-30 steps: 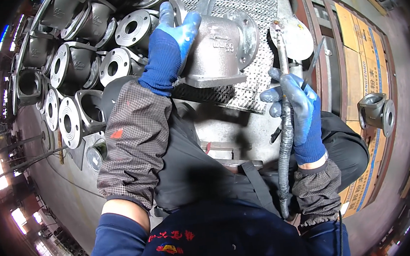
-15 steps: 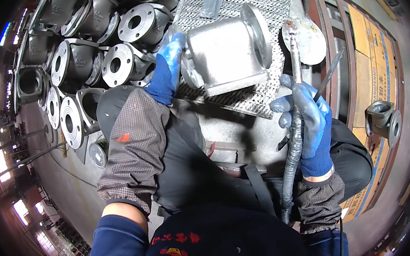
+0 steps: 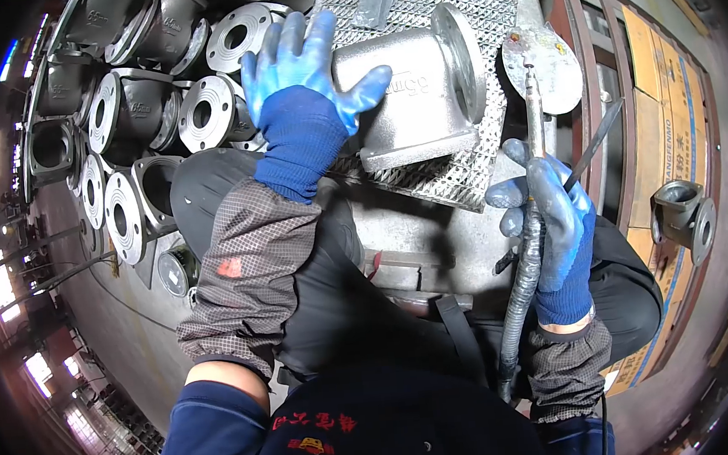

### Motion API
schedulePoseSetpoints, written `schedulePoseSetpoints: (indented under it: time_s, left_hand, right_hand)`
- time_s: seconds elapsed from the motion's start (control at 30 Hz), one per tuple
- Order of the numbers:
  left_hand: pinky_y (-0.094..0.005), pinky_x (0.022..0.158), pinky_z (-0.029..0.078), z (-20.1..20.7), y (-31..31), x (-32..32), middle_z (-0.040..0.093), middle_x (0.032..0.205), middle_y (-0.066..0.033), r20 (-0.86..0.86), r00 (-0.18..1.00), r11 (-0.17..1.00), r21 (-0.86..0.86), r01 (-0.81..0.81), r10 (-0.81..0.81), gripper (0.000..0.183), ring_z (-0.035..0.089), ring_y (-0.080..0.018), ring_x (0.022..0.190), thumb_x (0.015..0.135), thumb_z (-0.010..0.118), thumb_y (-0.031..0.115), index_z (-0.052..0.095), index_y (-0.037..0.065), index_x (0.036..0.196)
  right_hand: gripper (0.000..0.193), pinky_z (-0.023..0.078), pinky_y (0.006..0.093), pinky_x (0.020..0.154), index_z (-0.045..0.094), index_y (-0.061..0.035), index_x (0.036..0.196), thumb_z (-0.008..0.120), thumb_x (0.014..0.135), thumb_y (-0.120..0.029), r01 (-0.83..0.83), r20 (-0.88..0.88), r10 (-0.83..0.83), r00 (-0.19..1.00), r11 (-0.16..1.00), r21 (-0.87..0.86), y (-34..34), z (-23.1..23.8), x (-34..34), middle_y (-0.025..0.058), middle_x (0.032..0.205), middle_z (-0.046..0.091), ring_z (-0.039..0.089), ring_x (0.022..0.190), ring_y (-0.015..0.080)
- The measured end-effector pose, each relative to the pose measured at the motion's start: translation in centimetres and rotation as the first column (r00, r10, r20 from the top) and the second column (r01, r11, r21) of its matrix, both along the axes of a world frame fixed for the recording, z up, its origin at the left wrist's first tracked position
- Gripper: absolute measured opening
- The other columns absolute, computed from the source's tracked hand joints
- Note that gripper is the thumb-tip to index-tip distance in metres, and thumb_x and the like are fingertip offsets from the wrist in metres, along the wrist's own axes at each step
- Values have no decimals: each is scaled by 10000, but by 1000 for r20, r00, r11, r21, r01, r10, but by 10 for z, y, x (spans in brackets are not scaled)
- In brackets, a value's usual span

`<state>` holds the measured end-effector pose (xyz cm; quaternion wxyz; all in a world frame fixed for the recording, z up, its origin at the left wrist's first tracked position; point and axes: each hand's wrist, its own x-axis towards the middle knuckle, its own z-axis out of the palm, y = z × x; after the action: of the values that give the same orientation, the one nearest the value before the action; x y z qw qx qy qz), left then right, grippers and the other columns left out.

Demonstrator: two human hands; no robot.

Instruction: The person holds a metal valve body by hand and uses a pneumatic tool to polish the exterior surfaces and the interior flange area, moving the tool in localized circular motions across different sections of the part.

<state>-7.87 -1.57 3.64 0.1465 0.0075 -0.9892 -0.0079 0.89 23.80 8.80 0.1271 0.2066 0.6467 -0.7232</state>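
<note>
A silvery cast-metal valve body (image 3: 408, 87) with a round flange lies on its side on a metal mesh plate (image 3: 485, 185). My left hand (image 3: 306, 82), in a blue glove, is spread open at its left end, with the thumb across the casting's side. Right of the plate, my gloved right hand (image 3: 556, 221) is closed round a flexible-shaft grinder (image 3: 535, 124), its slim metal nose pointing away from me. A dark flat metal bar (image 3: 595, 142) also sticks out of that hand; its held part is hidden.
Several similar flanged castings (image 3: 145, 103) are piled at the left. A round whitish plate (image 3: 544, 68) sits beside the mesh. Right of it are a reddish-brown metal frame (image 3: 579, 31) and flattened cardboard (image 3: 639, 56), with another small casting (image 3: 681, 211). A flat packet (image 3: 378, 2) lies on the mesh.
My left hand has come off the casting's left flange end and spread its fingers, moving right and over the casting's side. My right hand with the grinder has barely shifted.
</note>
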Motion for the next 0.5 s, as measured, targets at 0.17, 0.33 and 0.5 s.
schedulePoseSetpoints:
  time_s: [0.17,0.33,0.5]
  left_hand:
    - [-558,1121,190,-4,10,2,400,1447,-148,-6,1000,997,-81,11,-12,928,316,-347,1368,667,579,747,458,165,1379]
    - [-512,1076,284,-10,3,-5,503,1350,-145,-80,996,999,42,-28,31,650,431,-336,1278,769,617,514,550,125,1286]
    - [-454,1006,368,-10,-12,-5,569,1257,-166,-190,977,977,173,127,-93,416,518,-376,1164,817,588,203,593,84,1216]
  right_hand:
    - [306,429,191,488,596,79,1102,526,945,-175,8,41,-6,999,999,-44,-1,1,0,98,741,657,558,537,89]
    - [311,442,200,498,589,86,1122,524,943,-160,-4,31,7,999,997,-82,1,0,1,104,749,659,565,550,90]
    - [284,461,209,514,589,91,1097,516,942,-135,-49,-44,51,998,998,49,6,-14,3,104,755,659,590,577,105]
